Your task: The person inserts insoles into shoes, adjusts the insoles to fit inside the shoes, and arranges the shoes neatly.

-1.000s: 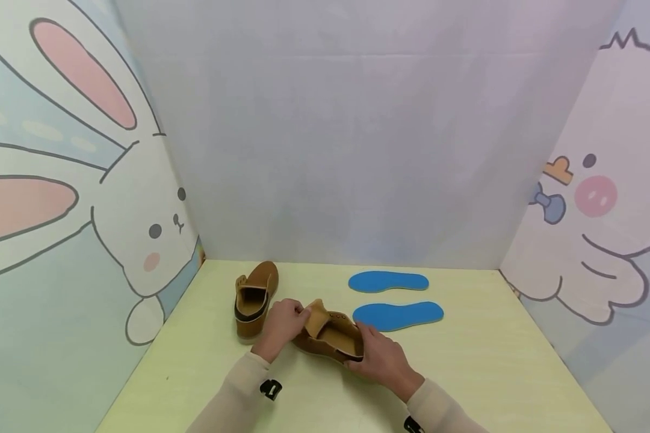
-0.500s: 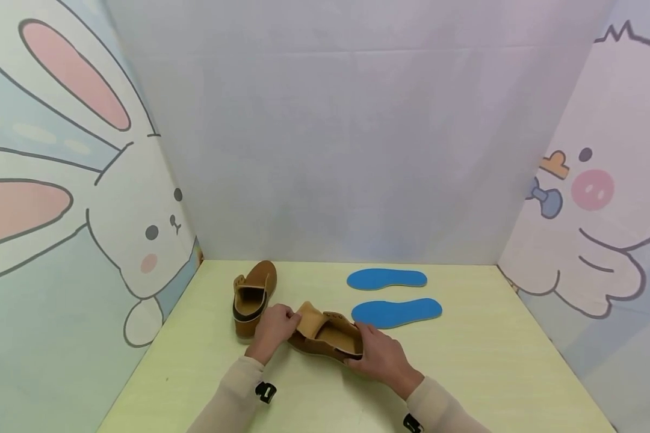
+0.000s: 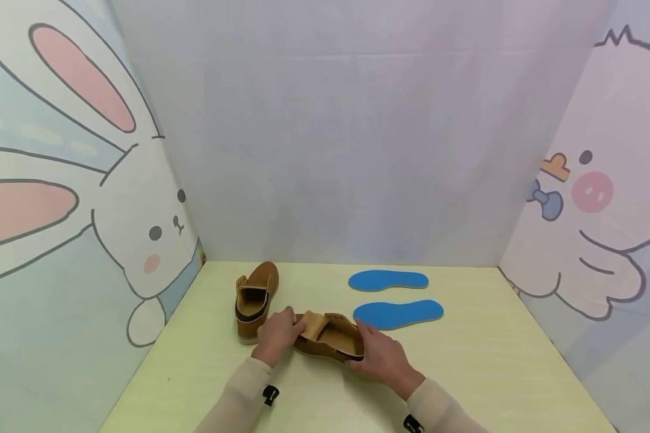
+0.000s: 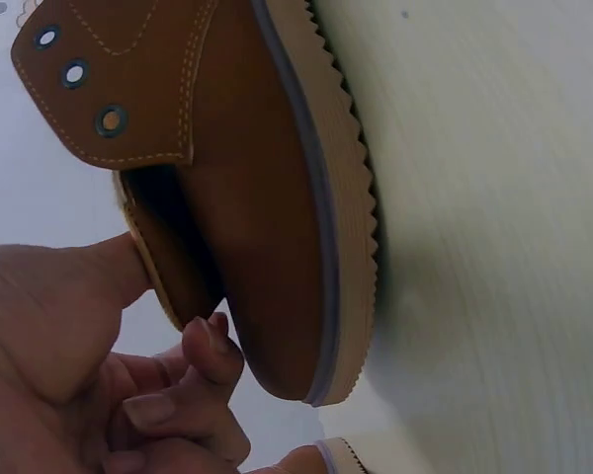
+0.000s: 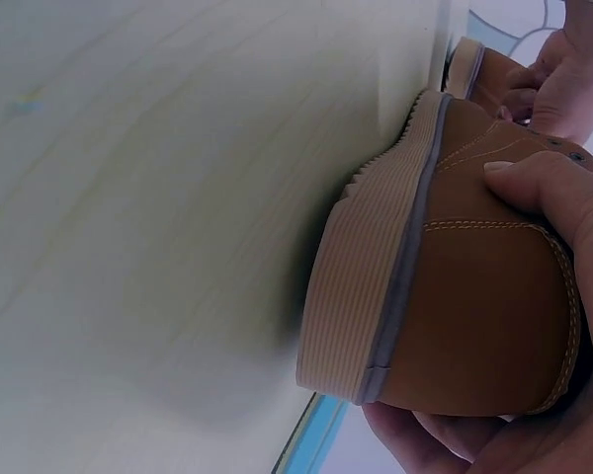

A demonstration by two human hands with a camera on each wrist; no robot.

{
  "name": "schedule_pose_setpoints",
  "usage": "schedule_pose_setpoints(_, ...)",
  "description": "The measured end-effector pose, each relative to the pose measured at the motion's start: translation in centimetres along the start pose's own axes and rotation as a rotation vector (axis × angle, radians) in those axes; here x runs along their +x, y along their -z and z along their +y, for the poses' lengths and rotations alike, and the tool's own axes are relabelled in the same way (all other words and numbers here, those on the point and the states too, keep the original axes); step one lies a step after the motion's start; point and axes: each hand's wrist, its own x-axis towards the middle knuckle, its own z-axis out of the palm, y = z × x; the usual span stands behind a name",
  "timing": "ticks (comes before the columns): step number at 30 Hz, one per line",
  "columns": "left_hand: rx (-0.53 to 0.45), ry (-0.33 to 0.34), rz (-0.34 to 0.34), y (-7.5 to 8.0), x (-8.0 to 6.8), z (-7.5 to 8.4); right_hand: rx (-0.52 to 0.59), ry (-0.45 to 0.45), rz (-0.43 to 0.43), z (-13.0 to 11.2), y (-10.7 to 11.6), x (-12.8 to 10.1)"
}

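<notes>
A brown leather shoe (image 3: 325, 350) sits on the table between both hands, its toe to the left and its opening facing up. My left hand (image 3: 278, 335) pinches the tan tongue (image 3: 313, 325), which is folded forward over the toe. In the left wrist view the thumb lies against the tongue (image 4: 166, 259), with the other fingers curled below, beside the shoe (image 4: 272, 207). My right hand (image 3: 383, 358) grips the heel. The right wrist view shows its thumb along the side of the shoe (image 5: 474, 316) and fingers around the back.
A matching brown shoe (image 3: 263, 278) stands just behind and left of my left hand. Two blue insoles, one farther back (image 3: 388, 280) and one nearer (image 3: 398, 314), lie beyond my right hand. Cartoon-printed walls and a pale back wall (image 3: 336, 150) enclose the table (image 3: 493, 355).
My left hand shifted left with the tongue, then slightly back right as the tongue folded lower over the toe. The right hand kept its hold on the heel.
</notes>
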Motion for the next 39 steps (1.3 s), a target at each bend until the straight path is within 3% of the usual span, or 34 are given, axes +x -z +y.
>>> schedule_pose_setpoints(5,0.066,-0.023,0.009,-0.1,-0.2,0.4,0.011,-0.002,-0.007,0.1,-0.1,-0.1)
schedule_pose_setpoints(7,0.059,-0.079,0.020,-0.2,-0.1,0.4,0.012,-0.004,-0.009,0.2,-0.2,-0.1)
schedule_pose_setpoints(9,0.039,-0.205,0.045,-0.5,0.2,0.4,0.013,-0.009,-0.008,0.3,-0.4,-0.1)
schedule_pose_setpoints(14,0.062,-0.619,0.087,-1.0,0.4,0.4,0.027,-0.007,-0.012,0.4,-1.0,-0.1)
schedule_pose_setpoints(16,0.075,-0.710,0.069,-1.0,0.0,0.3,0.032,-0.010,-0.022,0.2,-1.1,-0.2)
schedule_pose_setpoints(18,0.080,-0.751,0.034,-0.8,-0.3,0.2,0.026,-0.014,-0.030,0.1,-1.2,-0.3)
schedule_pose_setpoints(23,0.091,-0.755,-0.090,-0.1,-0.8,0.2,0.000,-0.019,-0.022,0.2,-0.9,0.0)
schedule_pose_setpoints(30,-0.005,-0.625,-0.305,0.9,-1.3,-0.5,-0.013,-0.015,-0.015,0.3,-0.4,0.3)
schedule_pose_setpoints(35,0.009,-0.589,-0.324,0.9,-1.5,-0.9,-0.023,0.034,-0.018,0.1,0.2,0.1)
schedule_pose_setpoints(39,0.005,-0.598,-0.319,0.9,-1.5,-0.9,-0.011,0.157,0.059,-0.5,1.2,0.1)
